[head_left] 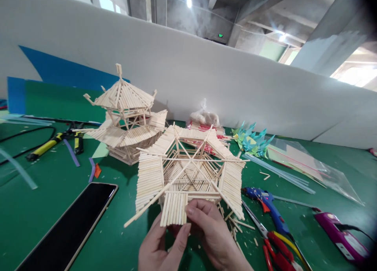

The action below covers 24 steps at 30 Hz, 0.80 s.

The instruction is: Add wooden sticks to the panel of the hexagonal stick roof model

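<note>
An unfinished pavilion model [191, 173] of thin wooden sticks stands in front of me. Sticks cross over its open middle, and roof panels of sticks laid side by side slope outward. At its near side is a partly covered front roof panel [173, 209]. My right hand [213, 233] pinches a wooden stick at this panel's right edge, thumb against forefinger. Below the panel, my left hand [165, 241] is closed around its lower edge, thumb raised and fingers partly hidden underneath. A second, taller stick pavilion [126, 96] with two roof tiers stands behind to the left.
A phone [70, 224] lies at left, with yellow-black pliers [54, 141] beyond. At right are a blue glue gun [269, 208], red-handled scissors [277, 249], a purple power box [338, 233] and clear glue sticks [282, 173]. Behind stands a paper-folded ornament [251, 139].
</note>
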### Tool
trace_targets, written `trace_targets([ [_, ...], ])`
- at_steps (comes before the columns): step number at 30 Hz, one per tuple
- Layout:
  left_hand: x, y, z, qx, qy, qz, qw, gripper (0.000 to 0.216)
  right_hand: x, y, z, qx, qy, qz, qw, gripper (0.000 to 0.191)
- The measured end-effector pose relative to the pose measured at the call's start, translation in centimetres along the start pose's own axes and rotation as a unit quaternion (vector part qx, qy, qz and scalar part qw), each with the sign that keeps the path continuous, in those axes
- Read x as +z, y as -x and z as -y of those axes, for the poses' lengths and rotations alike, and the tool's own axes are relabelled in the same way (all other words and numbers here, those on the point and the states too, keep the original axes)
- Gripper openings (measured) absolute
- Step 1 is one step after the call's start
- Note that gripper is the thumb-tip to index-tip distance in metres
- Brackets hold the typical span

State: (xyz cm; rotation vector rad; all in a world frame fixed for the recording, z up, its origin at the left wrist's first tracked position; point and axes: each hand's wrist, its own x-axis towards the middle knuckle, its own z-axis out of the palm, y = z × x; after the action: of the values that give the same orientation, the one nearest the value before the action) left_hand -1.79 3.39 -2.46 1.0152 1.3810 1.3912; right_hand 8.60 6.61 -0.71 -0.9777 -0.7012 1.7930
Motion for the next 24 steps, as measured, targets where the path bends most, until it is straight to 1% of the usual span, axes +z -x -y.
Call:
trace_targets([
  [4, 0.05, -0.07, -0.19, 0.002, 0.004, 0.007, 1.0, 0.033, 0.14, 0.03, 0.02, -0.006, -0.007, 0.005, 1.0, 0.018],
  [12, 0.08, 0.11, -0.05, -0.019, 0.012, 0.006, 1.0, 0.035, 0.09, -0.01, 0.13, -0.002, -0.014, 0.015, 1.0, 0.017],
  [24, 0.01, -0.11, -0.12, -0.003, 0.01, 0.005, 1.0, 0.032, 0.11, 0.15, 0.1, 0.001, -0.014, 0.013, 1.0, 0.019],
])
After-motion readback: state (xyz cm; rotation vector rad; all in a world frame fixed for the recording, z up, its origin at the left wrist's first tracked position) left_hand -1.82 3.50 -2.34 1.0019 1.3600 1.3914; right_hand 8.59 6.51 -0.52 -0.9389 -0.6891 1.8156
